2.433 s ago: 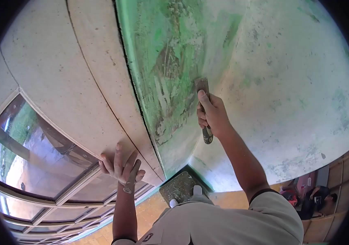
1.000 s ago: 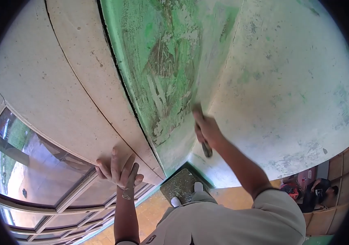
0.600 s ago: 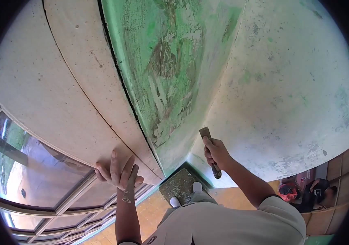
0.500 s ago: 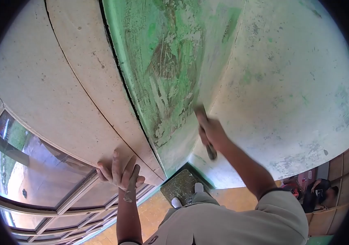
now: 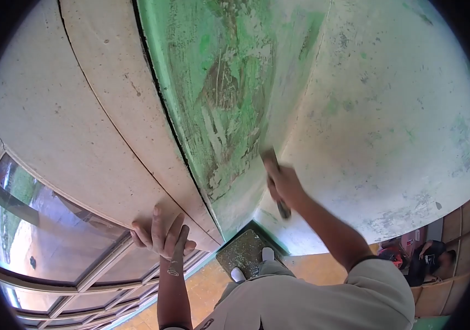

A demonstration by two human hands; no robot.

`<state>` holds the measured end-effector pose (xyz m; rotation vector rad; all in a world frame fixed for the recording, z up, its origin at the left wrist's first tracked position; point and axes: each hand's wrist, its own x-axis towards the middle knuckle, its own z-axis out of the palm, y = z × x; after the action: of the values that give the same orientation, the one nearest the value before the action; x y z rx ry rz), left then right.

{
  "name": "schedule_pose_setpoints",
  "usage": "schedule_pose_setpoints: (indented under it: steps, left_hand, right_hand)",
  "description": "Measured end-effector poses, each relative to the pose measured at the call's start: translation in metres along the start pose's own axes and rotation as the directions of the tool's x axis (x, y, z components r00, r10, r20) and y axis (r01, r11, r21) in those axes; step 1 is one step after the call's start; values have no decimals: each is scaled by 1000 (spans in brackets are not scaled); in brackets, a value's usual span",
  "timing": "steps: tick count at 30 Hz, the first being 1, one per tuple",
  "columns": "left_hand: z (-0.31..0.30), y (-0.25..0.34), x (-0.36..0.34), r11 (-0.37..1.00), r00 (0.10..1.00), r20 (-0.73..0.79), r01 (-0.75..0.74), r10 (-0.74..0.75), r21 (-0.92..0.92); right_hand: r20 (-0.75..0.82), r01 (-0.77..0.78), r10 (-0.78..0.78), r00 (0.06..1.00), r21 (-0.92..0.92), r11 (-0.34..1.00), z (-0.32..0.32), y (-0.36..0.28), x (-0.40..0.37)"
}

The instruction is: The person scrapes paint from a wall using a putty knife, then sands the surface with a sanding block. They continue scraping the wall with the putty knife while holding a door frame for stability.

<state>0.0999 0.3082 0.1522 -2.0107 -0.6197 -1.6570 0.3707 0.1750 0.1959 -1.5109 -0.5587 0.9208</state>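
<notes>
right hand [image 5: 283, 184]: grip pressed together around the dark handle of a flat metal scraper with a dark handle [image 5: 272, 159]; hand and tool blurred. blade end points up and lies on the flaking green-stained plaster wall [image 5: 218, 99], right at the inner corner where it meets the off-white mottled wall [image 5: 389, 126]; handle butt shows below the fist. left hand [image 5: 160, 234]: fingers stretched up flat against the lower edge of the cream-coloured curved beam [image 5: 81, 126], a slim grey tool handle with an oval mark [image 5: 175, 254] pinched between thumb and fingers, lying down along the wrist; its working end is hidden by the hand. a dark joint line separates beam and green wall. below the beam, a pale-framed glass window [image 5: 53, 236] with greenery behind it. underfoot, a speckled grey square slab [image 5: 243, 252] at the wall corner, white shoe tips touching it. orange tiled floor [image 5: 202, 283]. lower right, well apart, another person in dark clothes [image 5: 426, 265] sits low.
</notes>
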Motion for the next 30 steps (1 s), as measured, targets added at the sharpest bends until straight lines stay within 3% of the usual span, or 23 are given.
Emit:
schedule_pose_setpoints:
  steps: [1, 3, 6, 8, 12, 15, 17, 18, 19, 24, 28, 30]
  left_hand:
    - [-1, 1, -1, 1000, 1000, 3, -4, 4, -4]
    - [0, 1, 0, 1000, 1000, 16, 8, -8, 14]
    - [-1, 2, 0, 1000, 1000, 16, 25, -25, -6]
    - [-1, -1, 1, 1000, 1000, 6, 7, -6, -21]
    - [0, 2, 2, 1000, 1000, -4, 7, -7, -11]
    - [0, 3, 3, 1000, 1000, -2, 19, -19, 0]
    - [-1, 4, 3, 1000, 1000, 14, 28, -28, -6]
    - [-1, 4, 4, 999, 999, 20, 38, -37, -12]
    - [-2, 4, 2, 999, 999, 15, 34, -34, -13]
    - [-3, 3, 3, 1000, 999, 38, 15, -14, -7]
    - [-1, 2, 3, 999, 1000, 20, 18, -17, -31]
    - [-1, 2, 2, 999, 1000, 14, 19, -18, -41]
  right_hand:
    - [24, 138, -138, 990, -14, 990, 8, -32, 10]
    - [52, 232, -233, 971, 30, 972, 22, -86, 0]
    - [73, 242, -242, 968, -2, 970, 25, -99, -16]
    - [59, 130, -129, 990, -29, 991, 18, -68, -24]
    - [-23, -195, 198, 980, 99, 976, -10, 35, -36]
    - [-118, -235, 241, 963, 62, 970, -10, 41, -36]
    - [-115, -14, 2, 993, -104, 994, -2, -4, -11]
    - [-31, 40, -39, 999, 36, 999, 2, -33, 7]
    - [-85, 129, -124, 989, 51, 990, 14, -50, 8]
    - [-140, 170, -159, 977, 72, 983, -20, -46, -17]
    - [-167, -186, 197, 966, 75, 980, -24, 24, -43]
    - [-105, -186, 189, 976, 41, 982, -20, 29, -37]
